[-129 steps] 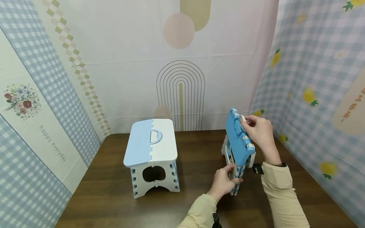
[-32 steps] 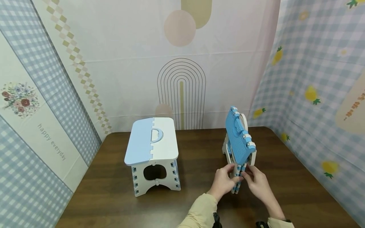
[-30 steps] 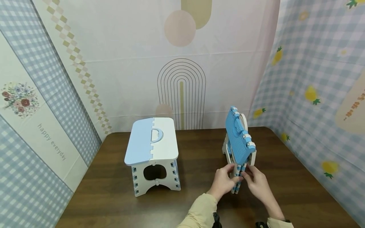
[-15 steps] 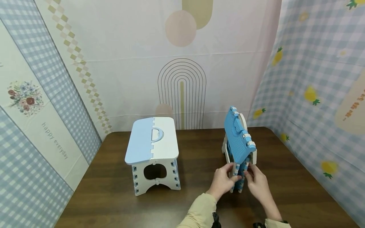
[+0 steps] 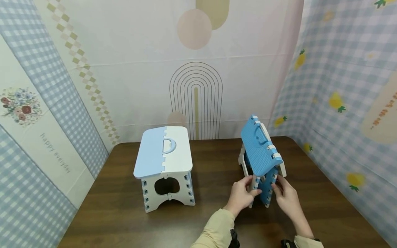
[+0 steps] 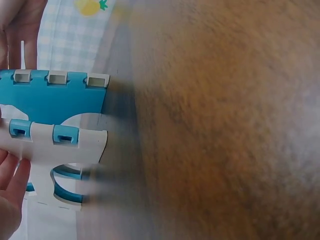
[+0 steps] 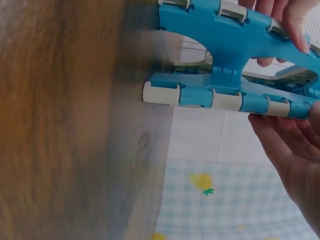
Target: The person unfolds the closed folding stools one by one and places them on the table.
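A blue and white folding stool [image 5: 260, 146] stands partly unfolded at the right of the table, its two top halves sloping down like a roof. My left hand [image 5: 241, 195] grips the edge of its left front leg panel, thumb toward me. On the right leg panel's edge, my right hand [image 5: 286, 196] pinches with thumb and fingers. A gap shows between the two leg panels. In the right wrist view, the blue leg panel [image 7: 225, 50] and the other panel stand apart, with fingers on both. The stool's far legs are mostly hidden.
A second folding stool [image 5: 164, 151], light blue and white, stands fully unfolded on the left of the brown wooden table [image 5: 130, 227]. Patterned cloths hang behind the table and along both sides.
My right hand has come down from the stool's top to its front leg edge. The leg panels have spread apart and the top halves have tilted outward. My left hand keeps its hold.
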Demonstrator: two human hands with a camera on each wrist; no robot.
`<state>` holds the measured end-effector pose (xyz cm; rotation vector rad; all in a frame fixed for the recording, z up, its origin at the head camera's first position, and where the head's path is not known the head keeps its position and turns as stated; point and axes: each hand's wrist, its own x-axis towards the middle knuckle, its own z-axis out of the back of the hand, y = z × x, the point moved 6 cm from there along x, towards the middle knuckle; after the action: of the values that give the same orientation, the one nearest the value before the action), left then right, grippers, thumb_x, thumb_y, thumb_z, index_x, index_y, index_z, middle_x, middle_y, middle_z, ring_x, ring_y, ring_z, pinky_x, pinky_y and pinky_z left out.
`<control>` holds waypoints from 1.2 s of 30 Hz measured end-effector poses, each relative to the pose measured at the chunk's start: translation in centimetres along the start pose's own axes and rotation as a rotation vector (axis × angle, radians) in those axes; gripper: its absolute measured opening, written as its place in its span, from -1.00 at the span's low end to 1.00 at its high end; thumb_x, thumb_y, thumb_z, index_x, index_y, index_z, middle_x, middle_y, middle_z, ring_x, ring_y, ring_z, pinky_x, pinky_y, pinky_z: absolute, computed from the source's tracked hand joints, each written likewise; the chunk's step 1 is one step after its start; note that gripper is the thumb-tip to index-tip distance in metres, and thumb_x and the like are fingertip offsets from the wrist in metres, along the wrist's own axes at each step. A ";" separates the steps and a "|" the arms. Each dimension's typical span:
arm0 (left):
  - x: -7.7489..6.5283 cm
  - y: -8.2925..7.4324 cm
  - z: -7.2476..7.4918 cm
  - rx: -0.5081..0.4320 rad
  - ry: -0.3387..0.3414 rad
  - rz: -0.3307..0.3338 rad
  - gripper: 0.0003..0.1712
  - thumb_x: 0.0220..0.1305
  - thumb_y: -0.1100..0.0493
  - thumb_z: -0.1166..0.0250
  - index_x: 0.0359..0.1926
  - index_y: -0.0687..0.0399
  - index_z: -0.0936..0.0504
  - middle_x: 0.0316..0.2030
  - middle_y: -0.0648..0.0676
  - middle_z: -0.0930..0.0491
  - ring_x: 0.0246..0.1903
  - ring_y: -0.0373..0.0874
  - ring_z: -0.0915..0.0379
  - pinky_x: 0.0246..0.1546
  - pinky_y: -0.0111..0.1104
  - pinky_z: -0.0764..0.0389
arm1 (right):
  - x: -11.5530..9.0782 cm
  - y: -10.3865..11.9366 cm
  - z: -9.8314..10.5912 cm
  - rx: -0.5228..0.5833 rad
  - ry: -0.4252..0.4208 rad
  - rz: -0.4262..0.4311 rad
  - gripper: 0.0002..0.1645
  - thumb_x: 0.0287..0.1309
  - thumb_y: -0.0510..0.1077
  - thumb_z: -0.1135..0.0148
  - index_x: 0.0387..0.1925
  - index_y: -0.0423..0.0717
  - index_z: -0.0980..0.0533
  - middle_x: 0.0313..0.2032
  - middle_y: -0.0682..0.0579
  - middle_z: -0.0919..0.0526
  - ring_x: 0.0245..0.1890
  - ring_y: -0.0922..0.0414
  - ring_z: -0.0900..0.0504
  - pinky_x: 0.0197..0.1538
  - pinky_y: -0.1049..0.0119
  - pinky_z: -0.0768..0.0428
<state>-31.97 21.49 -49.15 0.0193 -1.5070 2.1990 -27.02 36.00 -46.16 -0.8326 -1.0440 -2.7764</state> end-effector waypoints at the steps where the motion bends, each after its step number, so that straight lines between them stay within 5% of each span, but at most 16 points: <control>1: 0.0 0.0 0.0 0.000 -0.002 0.001 -0.54 0.04 0.07 -0.31 0.03 -0.20 -0.48 -0.16 -0.13 -0.61 -0.23 -0.38 -0.50 -0.22 -0.43 -0.57 | 0.0 -0.1 0.0 0.004 0.000 0.002 -0.61 0.18 -0.34 0.00 0.05 -0.40 -0.32 -0.15 -0.32 -0.54 -0.19 -0.15 -0.56 -0.25 0.15 -0.58; 10: -0.1 0.0 0.0 0.036 -0.003 -0.031 -0.57 0.07 0.05 -0.29 0.01 -0.13 -0.49 -0.20 -0.10 -0.62 -0.25 -0.37 -0.50 -0.23 -0.41 -0.57 | -0.1 -1.1 0.8 -0.039 0.015 -0.021 -0.59 0.22 -0.24 0.02 0.08 -0.35 -0.33 -0.15 -0.27 -0.55 -0.24 0.28 -0.53 -0.28 0.42 -0.57; 16: -0.1 -0.1 0.2 0.059 0.006 -0.066 -0.58 0.10 0.02 -0.26 0.03 -0.10 -0.48 -0.20 -0.09 -0.62 -0.29 -0.37 -0.48 -0.26 -0.49 -0.53 | -0.1 -1.5 1.7 -0.047 0.018 -0.043 -0.57 0.23 -0.25 0.04 0.10 -0.39 -0.29 -0.13 -0.34 -0.54 -0.18 -0.15 -0.54 -0.30 0.31 -0.57; 23: -0.1 0.0 0.5 0.058 0.008 -0.056 -0.52 0.11 0.02 -0.25 0.09 -0.10 -0.44 -0.12 -0.08 -0.60 -0.23 -0.35 -0.50 -0.19 -0.42 -0.56 | 0.0 -1.9 1.8 -0.048 0.029 -0.041 -0.57 0.24 -0.24 0.04 0.10 -0.39 -0.29 -0.14 -0.33 -0.54 -0.21 -0.03 -0.55 -0.30 0.28 -0.57; 28: 0.0 0.1 0.5 0.060 0.003 -0.065 -0.50 0.11 0.02 -0.25 0.10 -0.10 -0.43 -0.11 -0.08 -0.60 -0.24 -0.38 -0.49 -0.21 -0.45 -0.55 | 0.1 -2.0 1.7 -0.022 0.042 -0.035 -0.56 0.25 -0.25 0.06 0.11 -0.40 -0.27 -0.12 -0.35 -0.52 -0.16 -0.17 -0.53 -0.28 0.17 -0.57; 34: 0.0 0.2 0.7 0.058 0.006 -0.066 -0.50 0.12 0.02 -0.24 0.12 -0.10 -0.42 -0.07 -0.06 -0.59 -0.19 -0.36 -0.50 -0.19 -0.45 -0.56 | 0.0 -2.1 1.9 -0.032 0.035 -0.042 -0.55 0.26 -0.18 0.06 0.12 -0.35 -0.28 -0.11 -0.32 -0.53 -0.18 0.10 -0.56 -0.28 0.34 -0.57; 36: -0.1 0.2 0.8 0.064 0.006 -0.065 -0.49 0.12 0.02 -0.24 0.12 -0.11 -0.42 -0.07 -0.06 -0.59 -0.17 -0.33 -0.51 -0.18 -0.45 -0.56 | -0.2 -2.3 1.9 -0.025 0.021 -0.048 -0.54 0.26 -0.16 0.06 0.12 -0.34 -0.29 -0.11 -0.31 -0.53 -0.20 0.36 -0.52 -0.27 0.55 -0.53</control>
<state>-32.18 20.76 -49.03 0.0819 -1.4126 2.1927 -26.52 38.96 -46.42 -0.7898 -1.0417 -2.8374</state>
